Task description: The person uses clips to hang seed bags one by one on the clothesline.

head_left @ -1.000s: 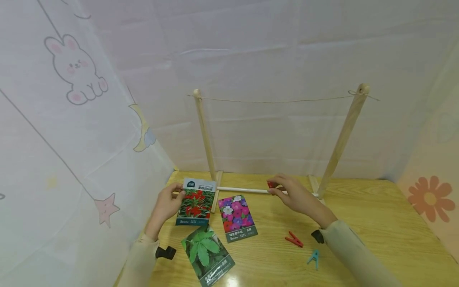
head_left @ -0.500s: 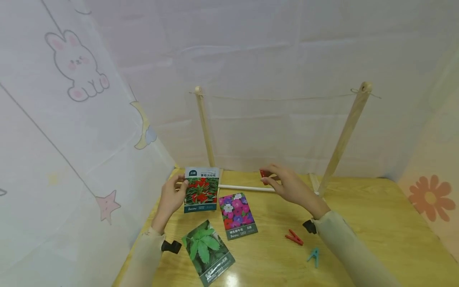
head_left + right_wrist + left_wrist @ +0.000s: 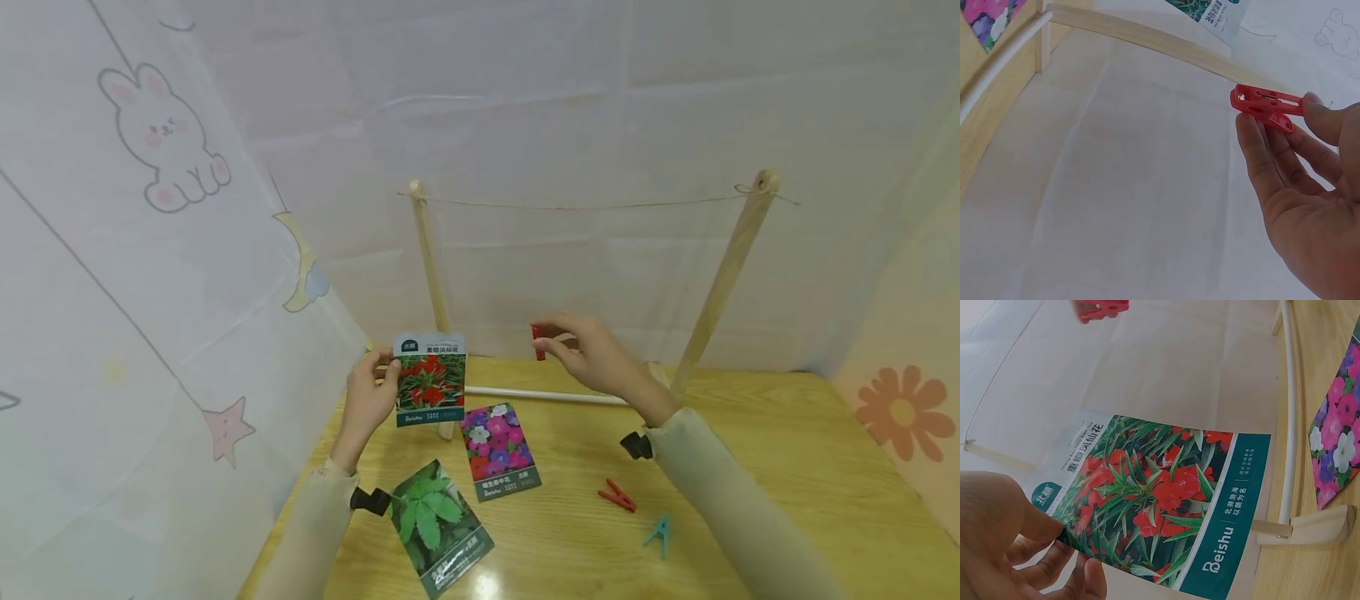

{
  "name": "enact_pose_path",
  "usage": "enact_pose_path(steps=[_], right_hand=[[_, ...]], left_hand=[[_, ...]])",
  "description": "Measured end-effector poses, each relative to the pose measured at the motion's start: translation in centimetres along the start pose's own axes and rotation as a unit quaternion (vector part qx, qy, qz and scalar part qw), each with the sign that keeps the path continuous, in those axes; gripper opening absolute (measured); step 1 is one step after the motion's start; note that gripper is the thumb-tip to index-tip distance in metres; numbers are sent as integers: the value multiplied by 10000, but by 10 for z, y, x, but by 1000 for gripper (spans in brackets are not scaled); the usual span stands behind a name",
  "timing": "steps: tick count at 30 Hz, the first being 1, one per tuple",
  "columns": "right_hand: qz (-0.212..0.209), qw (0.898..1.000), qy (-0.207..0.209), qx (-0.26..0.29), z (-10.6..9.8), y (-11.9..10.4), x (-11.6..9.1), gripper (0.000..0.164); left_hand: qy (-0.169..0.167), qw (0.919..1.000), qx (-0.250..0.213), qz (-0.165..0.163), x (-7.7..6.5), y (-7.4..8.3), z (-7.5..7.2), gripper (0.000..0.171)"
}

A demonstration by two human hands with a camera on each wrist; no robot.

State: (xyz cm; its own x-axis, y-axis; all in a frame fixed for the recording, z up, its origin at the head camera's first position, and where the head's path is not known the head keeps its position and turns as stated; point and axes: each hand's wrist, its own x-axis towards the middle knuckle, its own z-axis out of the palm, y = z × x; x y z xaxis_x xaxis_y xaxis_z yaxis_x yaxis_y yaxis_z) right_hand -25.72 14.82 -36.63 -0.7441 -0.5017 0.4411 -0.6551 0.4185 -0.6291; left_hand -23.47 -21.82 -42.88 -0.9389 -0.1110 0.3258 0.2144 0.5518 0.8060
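Observation:
My left hand [image 3: 372, 398] pinches the left edge of a seed packet [image 3: 431, 385] with red flowers and holds it upright above the table. In the left wrist view the thumb lies on the face of that packet [image 3: 1154, 500], and the fingers are behind it. A red clothespin [image 3: 1266, 106] is pinched between the thumb and fingertips of my right hand [image 3: 588, 354]. Both hands are below the string [image 3: 577, 207], which is tied between two wooden posts. Neither the packet nor the clothespin touches the string.
On the table lie a packet with pink and purple flowers [image 3: 498, 450] and a green-leaf packet [image 3: 441, 527]. A second red clothespin [image 3: 617, 495] and a teal one [image 3: 659, 536] lie at the right. The wooden posts [image 3: 723, 287] are joined low by a white rod [image 3: 555, 395].
The left hand has raised the red-flower packet and brought it slightly right. My right hand has lifted the red clothespin up and to the left, away from the white rod.

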Motion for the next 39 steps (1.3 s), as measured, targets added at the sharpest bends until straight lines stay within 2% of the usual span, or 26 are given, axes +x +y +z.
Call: enact_pose_path(steps=[8, 19, 31, 39], right_hand=[[41, 9996, 156, 233, -6, -6, 21, 30], [85, 9987, 498, -43, -16, -31, 47, 26], [-157, 9963, 842, -111, -26, -51, 70, 23], [-341, 9938, 1057, -102, -29, -61, 83, 18]], left_hand=[[10, 9999, -4, 134, 10, 4, 6, 27], [114, 9995, -140, 247, 29, 23, 6, 23], [92, 9988, -168, 442, 46, 50, 6, 29], [102, 9983, -207, 527, 57, 61, 8, 31]])
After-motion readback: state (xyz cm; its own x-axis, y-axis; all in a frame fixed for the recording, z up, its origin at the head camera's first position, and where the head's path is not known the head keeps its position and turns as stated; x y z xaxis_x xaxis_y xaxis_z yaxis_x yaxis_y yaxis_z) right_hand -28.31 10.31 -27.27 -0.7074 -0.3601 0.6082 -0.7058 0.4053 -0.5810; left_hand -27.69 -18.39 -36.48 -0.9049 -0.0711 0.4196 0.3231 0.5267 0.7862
